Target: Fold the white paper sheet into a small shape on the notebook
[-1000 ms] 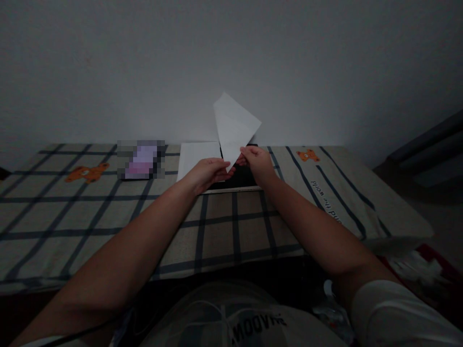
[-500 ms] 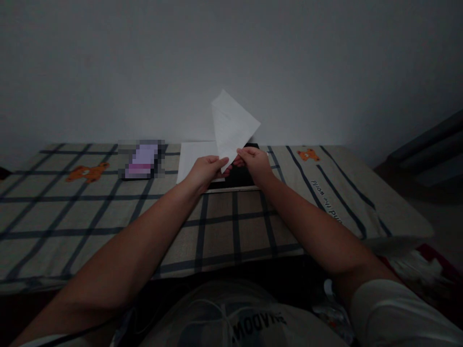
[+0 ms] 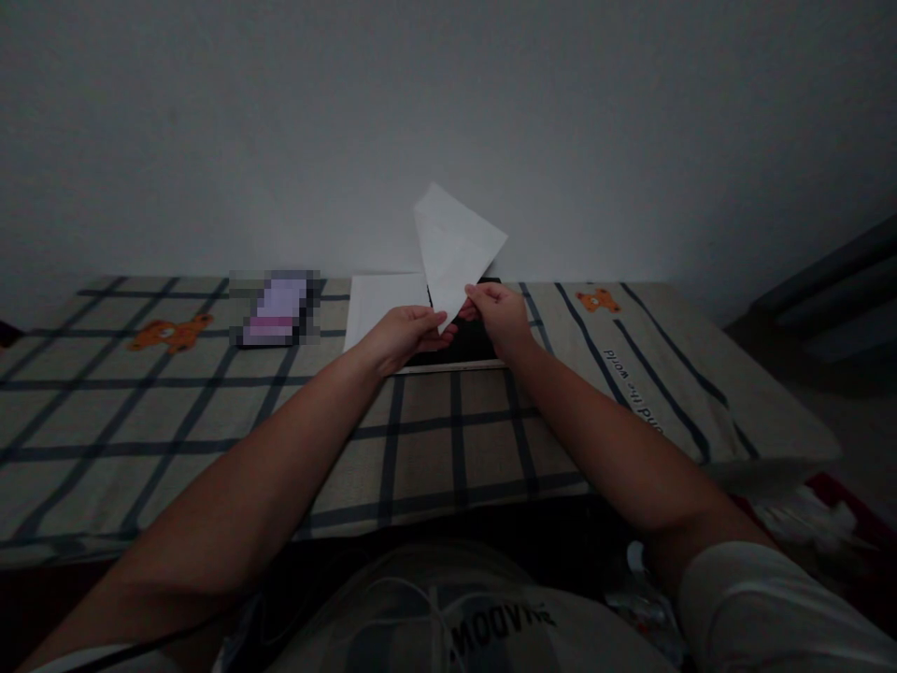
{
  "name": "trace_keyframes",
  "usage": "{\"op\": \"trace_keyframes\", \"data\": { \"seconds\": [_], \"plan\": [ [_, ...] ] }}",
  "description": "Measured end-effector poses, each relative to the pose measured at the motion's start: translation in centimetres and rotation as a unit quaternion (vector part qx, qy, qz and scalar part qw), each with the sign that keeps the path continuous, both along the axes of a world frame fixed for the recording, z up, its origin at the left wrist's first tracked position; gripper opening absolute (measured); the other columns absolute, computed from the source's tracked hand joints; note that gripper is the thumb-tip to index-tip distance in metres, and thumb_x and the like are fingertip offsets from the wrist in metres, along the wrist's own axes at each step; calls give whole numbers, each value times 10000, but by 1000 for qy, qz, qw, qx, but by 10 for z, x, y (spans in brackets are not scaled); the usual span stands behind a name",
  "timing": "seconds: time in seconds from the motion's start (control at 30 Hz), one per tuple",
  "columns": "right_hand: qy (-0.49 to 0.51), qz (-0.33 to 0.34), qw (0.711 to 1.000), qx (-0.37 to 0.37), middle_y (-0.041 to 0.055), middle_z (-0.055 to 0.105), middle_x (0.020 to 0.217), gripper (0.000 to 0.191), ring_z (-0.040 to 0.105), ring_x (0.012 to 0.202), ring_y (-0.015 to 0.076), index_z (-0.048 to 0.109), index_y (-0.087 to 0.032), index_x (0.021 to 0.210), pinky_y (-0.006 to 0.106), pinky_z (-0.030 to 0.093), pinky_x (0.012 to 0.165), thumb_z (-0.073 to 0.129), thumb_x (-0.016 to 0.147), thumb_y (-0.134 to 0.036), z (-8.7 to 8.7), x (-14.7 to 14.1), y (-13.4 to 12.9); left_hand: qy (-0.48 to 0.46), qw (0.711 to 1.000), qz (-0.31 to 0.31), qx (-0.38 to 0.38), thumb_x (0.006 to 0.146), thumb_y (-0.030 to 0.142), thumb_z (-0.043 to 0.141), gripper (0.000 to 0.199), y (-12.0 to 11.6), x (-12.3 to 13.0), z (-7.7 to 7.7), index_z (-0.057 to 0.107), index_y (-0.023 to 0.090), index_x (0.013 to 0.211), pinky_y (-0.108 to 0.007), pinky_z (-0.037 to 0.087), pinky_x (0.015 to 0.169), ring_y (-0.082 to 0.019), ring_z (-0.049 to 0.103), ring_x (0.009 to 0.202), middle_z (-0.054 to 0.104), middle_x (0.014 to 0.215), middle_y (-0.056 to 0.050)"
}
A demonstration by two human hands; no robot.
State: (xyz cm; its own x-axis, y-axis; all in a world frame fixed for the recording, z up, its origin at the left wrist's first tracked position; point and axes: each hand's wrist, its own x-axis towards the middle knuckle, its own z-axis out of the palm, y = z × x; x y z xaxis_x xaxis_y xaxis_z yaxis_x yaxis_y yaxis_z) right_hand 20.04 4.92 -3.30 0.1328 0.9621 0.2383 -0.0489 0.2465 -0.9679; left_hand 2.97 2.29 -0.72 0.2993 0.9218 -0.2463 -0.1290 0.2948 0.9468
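A white sheet of paper [image 3: 455, 245], folded into a kite-like shape, is held up in front of the wall with its narrow point downward. My left hand [image 3: 413, 335] pinches it close to the lower point, thumb on top. At its right edge, my right hand [image 3: 496, 313] grips the paper between thumb and fingers. Beneath the hands lies a flat black thing [image 3: 459, 348] with a pale front edge, perhaps a book or board. White paper [image 3: 382, 304] lies flat to its left, partly covered by my left hand.
A checked cloth with bear prints covers the table [image 3: 448, 449]. A phone [image 3: 277, 310], blurred out, lies at the left. Behind the table rises a plain wall [image 3: 448, 112]. A dark slatted object [image 3: 827, 280] stands at the far right.
The folded paper has shifted slightly to the right and tilted a little. Both hands have moved a short way right with it, still gripping its edges.
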Motion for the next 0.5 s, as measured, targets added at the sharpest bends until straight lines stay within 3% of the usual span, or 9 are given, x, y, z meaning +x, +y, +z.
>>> {"op": "trace_keyframes", "data": {
  "seconds": [0.13,0.27,0.33,0.43,0.5],
  "plan": [
    [-8,-5,1000,-7,-6,696,661,209,648,597,117,650,-213,710,276,555,654,674,911,-267,1,-2,0,-4,1000,0,-8,1000,140,614,284,1,0,-2,653,119,720,-251,600,753,-105,681,657,736,752,-70],
    [-20,-16,1000,-10,-5,691,639,231,649,585,119,638,-207,698,274,554,644,664,919,-270,1,-1,1,-18,1000,-11,-3,999,200,645,394,3,-1,-6,582,135,616,-294,596,902,-135,720,807,686,690,-55],
    [-37,-22,999,-3,1,696,648,240,655,600,123,640,-207,704,277,558,656,666,925,-297,1,0,1,-21,1000,-17,4,982,202,674,340,5,-2,-8,628,124,654,-301,586,938,-129,715,822,705,738,-57],
    [-57,-27,998,3,6,700,657,259,658,612,126,637,-210,701,281,563,670,670,932,-323,1,2,1,-10,999,-34,8,951,126,687,179,6,-3,-9,722,106,777,-253,585,855,-95,685,735,746,827,-62],
    [-56,-27,998,2,4,697,653,260,656,608,125,635,-210,701,279,562,666,670,933,-321,1,2,1,-3,999,-33,4,946,91,673,173,5,-3,-8,733,102,784,-226,577,784,-85,669,687,743,805,-55]
  ]
}}
